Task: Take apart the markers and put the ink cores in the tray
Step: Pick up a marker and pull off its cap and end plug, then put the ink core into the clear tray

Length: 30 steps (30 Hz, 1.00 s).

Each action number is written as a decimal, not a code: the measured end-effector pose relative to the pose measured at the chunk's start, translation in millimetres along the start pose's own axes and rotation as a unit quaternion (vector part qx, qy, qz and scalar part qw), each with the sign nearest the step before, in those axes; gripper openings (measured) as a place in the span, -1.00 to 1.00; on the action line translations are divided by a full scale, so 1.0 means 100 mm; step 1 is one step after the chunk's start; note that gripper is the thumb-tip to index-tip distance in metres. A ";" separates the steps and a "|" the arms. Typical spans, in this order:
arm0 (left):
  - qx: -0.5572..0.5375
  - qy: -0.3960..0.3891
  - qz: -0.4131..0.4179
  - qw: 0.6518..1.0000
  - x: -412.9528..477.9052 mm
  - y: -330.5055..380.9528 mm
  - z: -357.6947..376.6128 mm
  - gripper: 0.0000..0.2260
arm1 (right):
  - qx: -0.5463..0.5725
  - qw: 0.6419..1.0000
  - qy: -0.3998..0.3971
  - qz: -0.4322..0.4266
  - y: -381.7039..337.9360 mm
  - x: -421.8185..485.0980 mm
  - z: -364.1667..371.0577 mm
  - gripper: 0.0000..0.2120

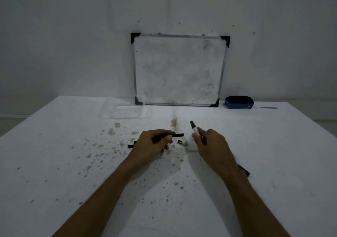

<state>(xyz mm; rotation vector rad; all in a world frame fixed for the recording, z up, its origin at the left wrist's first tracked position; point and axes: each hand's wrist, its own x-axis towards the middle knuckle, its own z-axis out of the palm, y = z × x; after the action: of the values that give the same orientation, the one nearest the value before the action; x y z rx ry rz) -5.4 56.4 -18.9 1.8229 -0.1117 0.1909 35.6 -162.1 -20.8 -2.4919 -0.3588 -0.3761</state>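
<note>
**Head view: both hands busy with marker parts over the stained table**

Head camera looks down on our two bare forearms stretched over a white table [54, 163] speckled with brownish and grey stains. Our left hand [153, 143] is clenched around a thin black ink core [177, 135], whose right end sticks out past the thumb and fingers. Our right hand [209, 142] grips a white marker barrel with a dark tip [194, 127], tilted so the tip points far and slightly left. Between the two hands, a small white marker piece with a dark end [182, 142] lies on the table, near the core's free end. Just left of our left hand, two short black pieces [132, 144] rest on the surface; we cannot tell what they are. Another dark object [244, 170] shows at the right edge of our right wrist.

Far left of centre sits a clear plastic tray [125, 112], and no cores show in it. Behind it and to the right, a smudged whiteboard with black corners [178, 69] leans on the wall, and a blue-and-black board eraser [238, 102] lies further right.
</note>
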 end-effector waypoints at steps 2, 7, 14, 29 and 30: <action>0.006 0.013 0.009 1.000 0.00 -0.04 -0.02 -0.78 | -0.062 0.998 -0.009 -0.003 -0.03 -0.01 0.13 -0.61; 0.005 0.030 0.027 0.999 -0.03 -0.07 0.00 -0.82 | -0.180 0.983 -0.017 -0.006 -0.11 -0.08 0.20 -0.59; 0.035 0.071 0.036 0.996 -0.07 -0.06 0.04 -0.88 | -0.083 0.996 -0.018 -0.030 -0.16 -0.12 0.10 -0.51; 0.056 0.107 -0.053 0.991 0.05 0.20 -0.85 -0.82 | 0.093 0.988 -0.026 -0.119 -0.75 -0.03 0.17 -0.85; 0.065 0.148 -0.067 0.984 0.11 0.17 -1.00 -0.82 | 0.091 0.988 -0.046 -0.116 -0.82 0.07 0.18 -0.85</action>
<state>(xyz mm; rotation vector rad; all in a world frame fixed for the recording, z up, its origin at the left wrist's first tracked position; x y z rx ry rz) -5.0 149.2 24.1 1.9032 0.2384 0.3784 17.9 -85.9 9.2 -2.2985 -0.6943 -0.3065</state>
